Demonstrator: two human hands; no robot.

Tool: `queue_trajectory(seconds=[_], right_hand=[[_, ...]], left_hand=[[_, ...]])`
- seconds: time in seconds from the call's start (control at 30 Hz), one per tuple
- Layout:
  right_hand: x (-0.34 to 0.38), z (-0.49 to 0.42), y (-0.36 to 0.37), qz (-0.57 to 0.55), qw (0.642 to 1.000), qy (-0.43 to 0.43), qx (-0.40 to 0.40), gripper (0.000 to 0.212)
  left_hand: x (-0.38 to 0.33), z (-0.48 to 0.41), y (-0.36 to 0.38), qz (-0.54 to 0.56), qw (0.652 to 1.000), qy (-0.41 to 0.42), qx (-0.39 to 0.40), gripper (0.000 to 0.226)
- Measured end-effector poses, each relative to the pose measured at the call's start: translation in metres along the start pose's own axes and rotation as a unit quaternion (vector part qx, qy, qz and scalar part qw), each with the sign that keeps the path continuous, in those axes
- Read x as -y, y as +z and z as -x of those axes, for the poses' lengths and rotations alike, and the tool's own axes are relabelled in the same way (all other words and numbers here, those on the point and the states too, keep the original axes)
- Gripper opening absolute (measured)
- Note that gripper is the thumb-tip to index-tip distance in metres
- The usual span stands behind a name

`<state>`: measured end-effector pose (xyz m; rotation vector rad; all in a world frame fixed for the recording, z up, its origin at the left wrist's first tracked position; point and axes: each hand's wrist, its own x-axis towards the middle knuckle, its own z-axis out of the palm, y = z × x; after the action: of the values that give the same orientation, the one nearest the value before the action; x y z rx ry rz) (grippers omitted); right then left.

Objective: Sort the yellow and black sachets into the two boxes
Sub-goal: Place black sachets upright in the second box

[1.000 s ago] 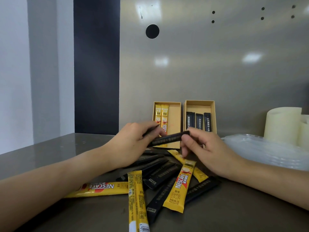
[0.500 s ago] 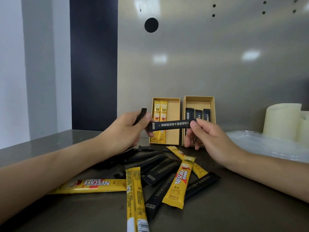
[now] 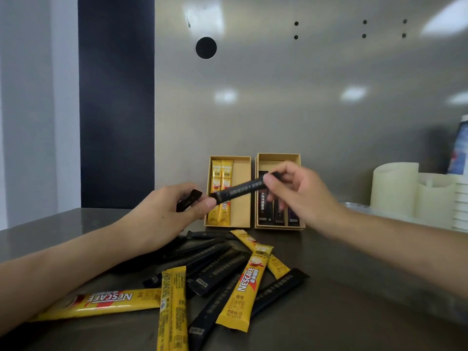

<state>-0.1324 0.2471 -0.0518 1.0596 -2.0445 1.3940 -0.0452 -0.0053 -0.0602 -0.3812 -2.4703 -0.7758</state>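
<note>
Your right hand (image 3: pixel 298 196) pinches one end of a long black foil sachet (image 3: pixel 240 190) and holds it tilted in the air, its lower end just beside your left thumb. Your left hand (image 3: pixel 162 216) curls its fingers round a second black sachet (image 3: pixel 189 200). At the back edge of the grey steel tabletop (image 3: pixel 354 300), the left tan cardboard box (image 3: pixel 243 214) holds two yellow sachets (image 3: pixel 222 173) and the right tan cardboard box (image 3: pixel 278 156) holds black ones (image 3: pixel 263 211) (three, as far as shows), with a loose heap of yellow and black sachets (image 3: pixel 220 269) near the front edge.
</note>
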Motion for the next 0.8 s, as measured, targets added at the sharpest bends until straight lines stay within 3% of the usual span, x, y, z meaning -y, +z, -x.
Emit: queue_trajectory(seconds=[0.17,0.27,0.37,0.5,0.67,0.8], right_hand=[[-0.001,-0.029,-0.037,-0.001,0.997,-0.007,-0.074,0.007],[-0.014,-0.037,-0.055,0.065,0.992,-0.016,-0.106,0.02],[-0.021,-0.039,-0.066,0.177,0.98,-0.037,-0.081,0.027],[-0.02,-0.039,-0.07,0.288,0.956,-0.053,-0.033,0.02],[-0.026,-0.034,-0.063,0.329,0.942,-0.068,0.004,0.02],[-0.031,-0.031,-0.057,0.379,0.921,-0.09,0.023,0.032]], left_hand=[[0.0,0.0,0.001,-0.001,1.0,0.005,0.009,0.046],[-0.001,0.001,0.001,0.0,1.0,0.005,0.015,0.047],[-0.002,0.001,0.001,-0.007,1.0,0.006,0.017,0.048],[-0.002,0.0,0.001,-0.015,1.0,0.012,0.023,0.046],[-0.002,0.0,0.002,-0.013,1.0,0.015,0.021,0.04],[-0.002,-0.001,0.002,-0.024,0.999,0.016,0.026,0.037]])
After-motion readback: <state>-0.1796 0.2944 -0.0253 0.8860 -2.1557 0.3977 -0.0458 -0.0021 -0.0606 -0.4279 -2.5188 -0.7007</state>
